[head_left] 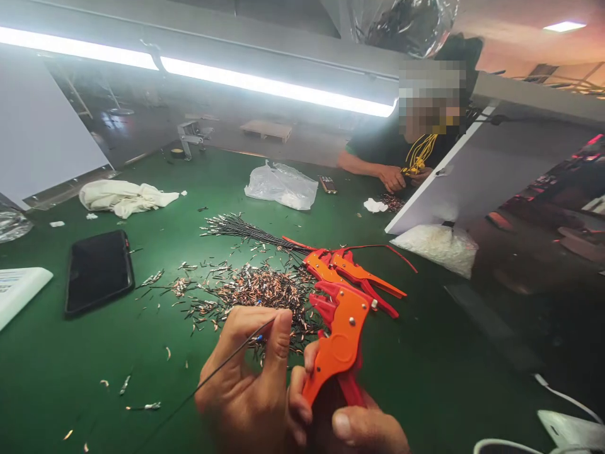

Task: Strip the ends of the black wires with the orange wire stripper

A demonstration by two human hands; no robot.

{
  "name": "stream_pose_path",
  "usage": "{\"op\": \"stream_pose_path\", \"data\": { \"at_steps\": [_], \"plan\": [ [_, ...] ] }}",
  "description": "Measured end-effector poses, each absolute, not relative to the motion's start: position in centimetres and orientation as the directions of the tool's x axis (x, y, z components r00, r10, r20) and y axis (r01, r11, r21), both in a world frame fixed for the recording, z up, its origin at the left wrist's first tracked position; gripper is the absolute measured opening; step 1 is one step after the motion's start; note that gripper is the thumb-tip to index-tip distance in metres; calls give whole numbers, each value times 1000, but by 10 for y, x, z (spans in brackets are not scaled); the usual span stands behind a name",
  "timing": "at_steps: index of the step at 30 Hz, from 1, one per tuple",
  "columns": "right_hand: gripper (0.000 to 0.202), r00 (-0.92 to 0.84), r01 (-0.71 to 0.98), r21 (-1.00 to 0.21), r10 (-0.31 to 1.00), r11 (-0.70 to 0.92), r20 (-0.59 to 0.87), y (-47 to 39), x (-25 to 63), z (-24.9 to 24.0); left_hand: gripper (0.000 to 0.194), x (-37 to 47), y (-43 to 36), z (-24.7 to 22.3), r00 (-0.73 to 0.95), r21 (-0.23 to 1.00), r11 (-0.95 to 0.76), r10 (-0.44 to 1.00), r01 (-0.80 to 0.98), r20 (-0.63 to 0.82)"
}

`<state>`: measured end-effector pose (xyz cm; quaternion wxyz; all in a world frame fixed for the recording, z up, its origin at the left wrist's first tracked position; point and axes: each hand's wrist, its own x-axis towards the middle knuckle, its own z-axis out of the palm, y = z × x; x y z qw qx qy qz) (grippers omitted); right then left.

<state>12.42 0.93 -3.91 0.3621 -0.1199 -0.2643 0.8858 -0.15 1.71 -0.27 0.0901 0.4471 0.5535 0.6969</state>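
My left hand [250, 378] pinches a thin black wire [222, 366] between thumb and forefinger, its length trailing down to the lower left. Beside it, my right hand [350, 422] is wrapped round the handles of an orange and red wire stripper [338, 340], whose red jaws point up and left, a little apart from my left fingertips. Behind the hands lies a pile of short black and copper wire scraps [269, 293]. A bundle of black wires [250, 232] lies beyond the pile. More orange and red strippers [354, 271] rest on the green table [155, 372].
At the left are a black phone [99, 272], a white box [21, 293] and a white cloth [125, 197]. A plastic bag [282, 185] lies farther back. A person [392, 157] holds yellow wires behind a white panel [439, 170]; a filled bag [439, 246] sits at its foot.
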Motion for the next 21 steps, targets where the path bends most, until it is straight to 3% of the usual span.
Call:
{"op": "stream_pose_path", "data": {
  "at_steps": [3,10,17,21],
  "plan": [
    [51,-666,-664,-437,746,-607,-25,11,126,-41,9,4,12,0,-541,849,-352,657,394,525],
    [48,-610,-701,-433,791,-566,-46,12,132,-37,12,26,8,5,-571,941,-275,748,198,339],
    [60,-614,-610,-599,788,-518,-56,8,138,-45,9,24,8,17,-683,995,-51,724,85,96],
    [64,-667,-543,-629,741,-557,-81,6,141,-41,20,16,8,15,-717,990,20,692,137,86]
  ]
}}
